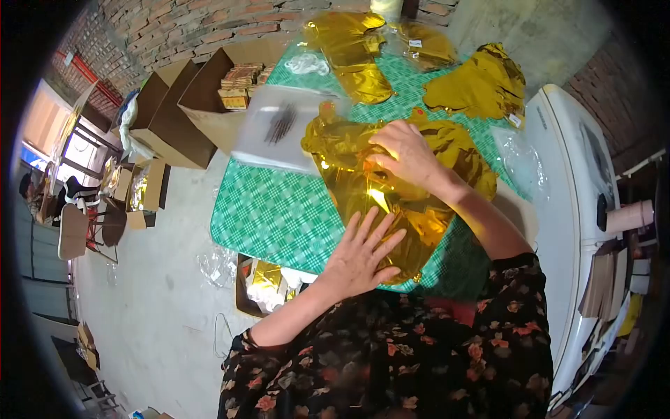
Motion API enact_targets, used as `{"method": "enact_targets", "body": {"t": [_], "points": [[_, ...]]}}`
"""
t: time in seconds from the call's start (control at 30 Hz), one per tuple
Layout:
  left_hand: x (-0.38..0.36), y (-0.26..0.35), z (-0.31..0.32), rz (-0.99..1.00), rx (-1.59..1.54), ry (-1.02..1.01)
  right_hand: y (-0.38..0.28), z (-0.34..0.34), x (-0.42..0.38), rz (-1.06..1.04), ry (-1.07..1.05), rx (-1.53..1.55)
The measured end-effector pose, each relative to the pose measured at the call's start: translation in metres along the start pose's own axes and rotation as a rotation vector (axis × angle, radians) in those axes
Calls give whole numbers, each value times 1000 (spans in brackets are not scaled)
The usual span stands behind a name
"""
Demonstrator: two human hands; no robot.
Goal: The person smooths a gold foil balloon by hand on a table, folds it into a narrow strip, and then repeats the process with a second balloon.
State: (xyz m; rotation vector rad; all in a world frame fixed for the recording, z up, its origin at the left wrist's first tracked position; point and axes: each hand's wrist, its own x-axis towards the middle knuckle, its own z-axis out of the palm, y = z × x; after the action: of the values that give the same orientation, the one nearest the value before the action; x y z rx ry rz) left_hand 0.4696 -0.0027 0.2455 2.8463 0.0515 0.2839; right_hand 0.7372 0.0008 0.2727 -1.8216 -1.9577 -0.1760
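Note:
A gold foil balloon (349, 164), flat and shiny, lies at the near side of the table in front of me. On its lower part my left hand (359, 258) rests flat, palm down, with fingers spread. My right hand (408, 157) is over its upper part, the fingers curled in and closed on the foil; the fingertips are partly hidden. More crumpled gold foil (457, 150) lies beside and under my right forearm. Just left of the balloon is a stack of clear plastic bags (276, 133) with a dark printed patch.
Other gold foil balloons (481, 84) lie at the back of the green checked table (265, 216), one bagged (426, 49). A loose clear bag (520, 160) is near the white refrigerator (558, 174). Cardboard boxes (171, 122) stand left; an open box (248, 290) sits below the table edge.

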Motion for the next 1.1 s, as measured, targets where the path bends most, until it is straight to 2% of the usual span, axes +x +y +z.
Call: {"method": "enact_targets", "body": {"t": [0.1, 0.23, 0.47, 0.57, 0.67, 0.77, 0.8, 0.9, 0.93, 1.03, 1.1], "points": [[-1, 0, 2, 8, 2, 15, -30, -13, -9, 35, -115, -122], [-3, 0, 3, 12, 26, 28, -36, -14, -36, 154, -116, -267], [-4, -3, 1, -1, -83, 49, -18, -19, -97, 183, 37, -114], [-4, -5, -7, -25, -206, 86, -20, -35, -111, 204, 129, -184], [-3, -14, -13, -63, -219, 171, 19, -41, -132, 226, 231, -361], [10, -34, -30, -80, -192, 250, 76, -44, -148, 436, 134, -378], [18, -43, -37, -80, -189, 277, 84, -49, -151, 420, 213, -357], [53, -78, -47, -59, -80, 306, 115, -55, -141, 609, 18, -437], [66, -94, -43, -69, -25, 298, 118, -62, -132, 632, -93, -428], [110, -141, -24, -82, 112, 307, 132, -60, -117, 727, -139, -440], [130, -162, -16, -106, 241, 237, 143, -53, -115, 743, -143, -490]]}}
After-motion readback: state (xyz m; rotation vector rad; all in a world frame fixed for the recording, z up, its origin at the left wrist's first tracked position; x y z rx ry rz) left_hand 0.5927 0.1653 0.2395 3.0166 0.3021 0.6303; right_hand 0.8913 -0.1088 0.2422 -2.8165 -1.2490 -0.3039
